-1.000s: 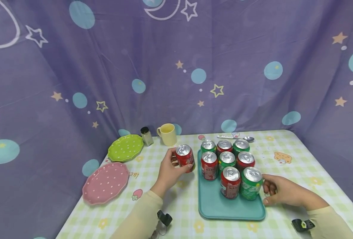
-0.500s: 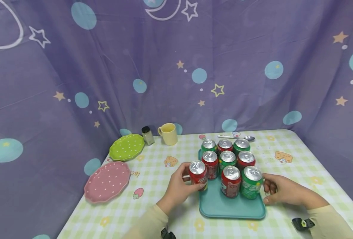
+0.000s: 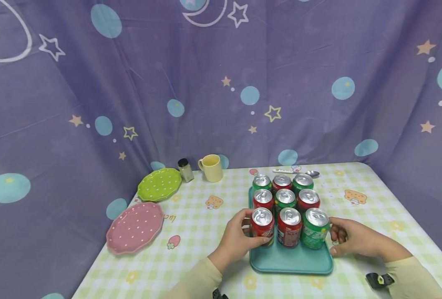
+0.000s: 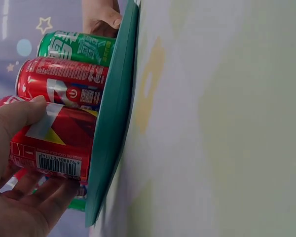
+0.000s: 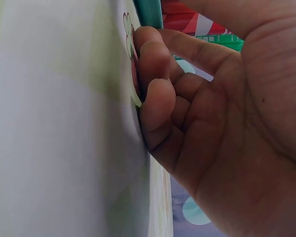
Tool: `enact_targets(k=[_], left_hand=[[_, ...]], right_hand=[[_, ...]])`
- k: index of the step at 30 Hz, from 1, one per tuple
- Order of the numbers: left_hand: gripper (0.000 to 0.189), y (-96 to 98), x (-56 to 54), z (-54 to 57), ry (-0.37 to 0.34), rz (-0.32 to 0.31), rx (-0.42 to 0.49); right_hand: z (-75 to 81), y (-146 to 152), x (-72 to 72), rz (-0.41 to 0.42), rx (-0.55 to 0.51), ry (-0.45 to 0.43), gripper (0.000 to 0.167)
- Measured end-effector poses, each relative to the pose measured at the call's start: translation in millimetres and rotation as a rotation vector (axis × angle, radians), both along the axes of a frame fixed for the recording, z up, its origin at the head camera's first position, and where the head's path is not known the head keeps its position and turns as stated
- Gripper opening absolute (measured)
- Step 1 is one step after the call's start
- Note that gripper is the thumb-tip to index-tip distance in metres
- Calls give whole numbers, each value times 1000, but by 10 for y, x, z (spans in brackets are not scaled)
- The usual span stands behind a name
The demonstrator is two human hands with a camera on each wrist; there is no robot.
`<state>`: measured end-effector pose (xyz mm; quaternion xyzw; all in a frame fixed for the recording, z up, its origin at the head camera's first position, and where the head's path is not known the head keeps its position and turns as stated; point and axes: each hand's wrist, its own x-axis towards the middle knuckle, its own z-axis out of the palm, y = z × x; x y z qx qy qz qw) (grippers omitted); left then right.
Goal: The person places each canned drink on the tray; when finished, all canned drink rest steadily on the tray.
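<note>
My left hand (image 3: 234,237) grips a red soda can (image 3: 263,227) at the front left of the teal tray (image 3: 292,263). The left wrist view shows thumb and fingers round its printed side, its base right at the tray. A second red can (image 3: 289,231) stands beside it, and a green can (image 3: 313,235) stands at the front right. Behind these, more red and green cans stand upright in rows. My right hand (image 3: 357,238) rests on the cloth by the tray's right edge, close to the green can. Its fingers are loosely curled and hold nothing.
On the left lie a pink dotted plate (image 3: 135,228) and a green dotted plate (image 3: 159,185). A black-capped jar (image 3: 185,171) and a yellow mug (image 3: 211,169) stand at the back. Behind the tray lies a spoon (image 3: 312,173). A purple curtain (image 3: 299,62) hangs behind the table.
My left hand has carried the red can from left of the tray rightward and toward me, down to the tray's front-left spot. The right hand has stayed in place.
</note>
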<state>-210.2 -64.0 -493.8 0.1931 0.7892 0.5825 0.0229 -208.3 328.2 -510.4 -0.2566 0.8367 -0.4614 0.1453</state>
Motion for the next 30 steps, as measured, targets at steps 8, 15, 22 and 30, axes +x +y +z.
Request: enact_targets(k=[8, 15, 22, 30], left_hand=[[69, 68, -17, -59, -9, 27, -1], [71, 100, -19, -91, -6, 57, -18], [70, 102, -24, -109, -35, 51, -35], [67, 98, -26, -115, -15, 42, -53]], right_hand=[[4, 5, 0, 5, -6, 11, 47], [1, 14, -3, 15, -5, 27, 47], [-12, 18, -5, 4, 18, 8, 50], [-4, 12, -1, 7, 26, 11, 49]])
